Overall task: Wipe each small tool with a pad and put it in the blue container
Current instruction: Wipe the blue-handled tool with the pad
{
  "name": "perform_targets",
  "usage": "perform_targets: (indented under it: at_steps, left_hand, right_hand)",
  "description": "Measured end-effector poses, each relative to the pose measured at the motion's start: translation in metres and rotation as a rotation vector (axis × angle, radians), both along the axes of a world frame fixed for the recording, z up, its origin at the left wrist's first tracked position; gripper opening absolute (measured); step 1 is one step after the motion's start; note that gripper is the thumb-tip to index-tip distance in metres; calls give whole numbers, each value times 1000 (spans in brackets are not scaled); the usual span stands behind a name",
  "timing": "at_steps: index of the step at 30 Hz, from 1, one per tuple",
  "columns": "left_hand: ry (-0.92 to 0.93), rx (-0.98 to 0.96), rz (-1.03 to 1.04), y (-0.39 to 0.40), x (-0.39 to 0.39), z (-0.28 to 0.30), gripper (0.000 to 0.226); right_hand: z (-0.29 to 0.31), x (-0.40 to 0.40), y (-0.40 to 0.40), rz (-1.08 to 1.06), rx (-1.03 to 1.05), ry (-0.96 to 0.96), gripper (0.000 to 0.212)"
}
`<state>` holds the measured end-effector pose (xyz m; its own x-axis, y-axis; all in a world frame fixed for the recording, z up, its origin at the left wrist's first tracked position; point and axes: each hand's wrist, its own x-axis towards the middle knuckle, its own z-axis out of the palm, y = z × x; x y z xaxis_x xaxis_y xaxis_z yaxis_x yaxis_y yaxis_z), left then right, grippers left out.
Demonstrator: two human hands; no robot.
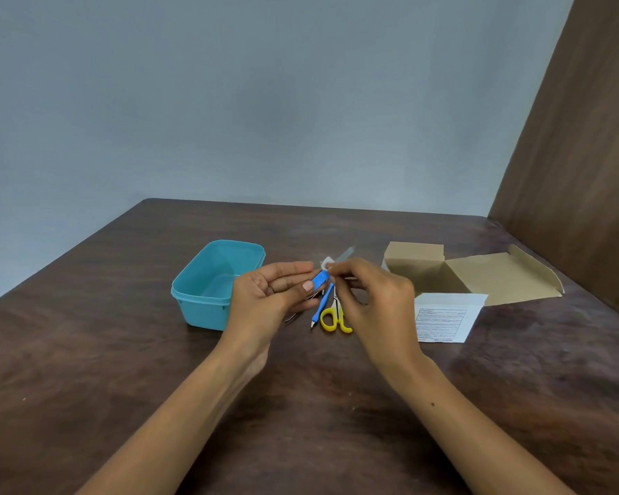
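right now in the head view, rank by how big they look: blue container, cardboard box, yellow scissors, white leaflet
1. cardboard box, flaps open
2. blue container
3. white leaflet
4. yellow scissors, partly hidden by the right hand

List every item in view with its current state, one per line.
blue container: open, no lid on it, nothing visible inside
small blue tool: held off the table by the left hand
white pad: pinched by the right hand, against the tool's end
blue-handled tool: lying on the table
yellow scissors: lying on the table
cardboard box: open, flaps spread
paper sheet: lying flat
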<state>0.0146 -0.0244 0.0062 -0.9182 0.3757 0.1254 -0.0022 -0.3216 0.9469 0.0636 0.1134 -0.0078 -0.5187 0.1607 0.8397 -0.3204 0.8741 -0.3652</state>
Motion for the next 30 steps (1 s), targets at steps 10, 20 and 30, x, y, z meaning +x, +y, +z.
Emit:
perform_targets:
  at_steps: [10, 20, 30]
  left_hand:
    - [-91, 59, -60, -1, -1, 4, 21]
    - [-47, 23, -139, 1, 4, 8, 23]
    - [517, -376, 214, 1, -3, -5, 19]
  right_hand:
    - [3, 5, -7, 43, 14, -22, 14]
    - [12, 6, 2, 2, -12, 73, 3]
    - [33, 10, 11, 280, -778, -23, 14]
